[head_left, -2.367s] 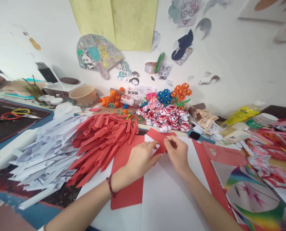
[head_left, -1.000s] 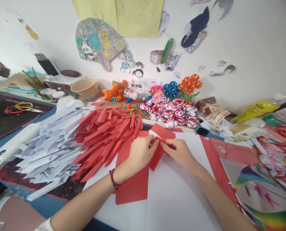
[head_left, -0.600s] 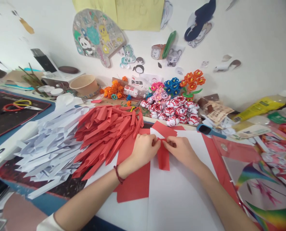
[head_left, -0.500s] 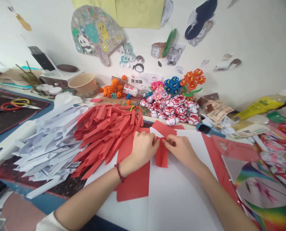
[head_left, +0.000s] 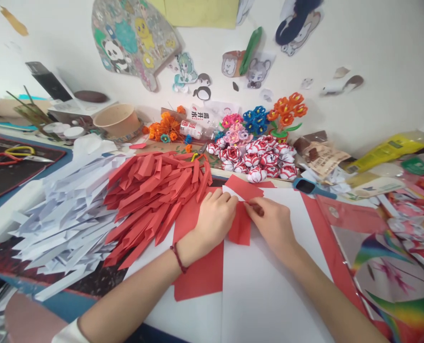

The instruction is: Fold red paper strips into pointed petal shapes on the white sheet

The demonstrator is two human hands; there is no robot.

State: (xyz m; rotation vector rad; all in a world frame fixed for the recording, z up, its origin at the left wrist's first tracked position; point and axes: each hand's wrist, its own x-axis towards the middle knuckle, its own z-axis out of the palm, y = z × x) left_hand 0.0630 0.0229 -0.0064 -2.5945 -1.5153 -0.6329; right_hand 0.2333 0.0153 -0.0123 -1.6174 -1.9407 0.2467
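A small piece of red paper (head_left: 240, 227) is pinched at its upper edge between my two hands, over a large white sheet (head_left: 265, 290). My left hand (head_left: 217, 214) has its fingers curled on the paper's left side. From the right, my right hand (head_left: 269, 219) closes thumb and forefinger on the upper right corner. The fingertips partly hide the edge. Just beyond lie more red paper pieces (head_left: 246, 186) with a white strip showing. Under my left wrist is a larger red sheet (head_left: 201, 274).
Folded red strips (head_left: 151, 190) and folded white strips (head_left: 69, 214) are heaped at left. Red-and-white paper flowers (head_left: 258, 157) stand behind, near a blue watch (head_left: 307, 186). Scissors (head_left: 15, 155) lie far left. A plastic packet (head_left: 387, 267) is at right.
My left hand has flattened over the paper's left part, knuckles turned upward. The red piece has swung slightly and shows wider between the hands. The view has shifted a little.
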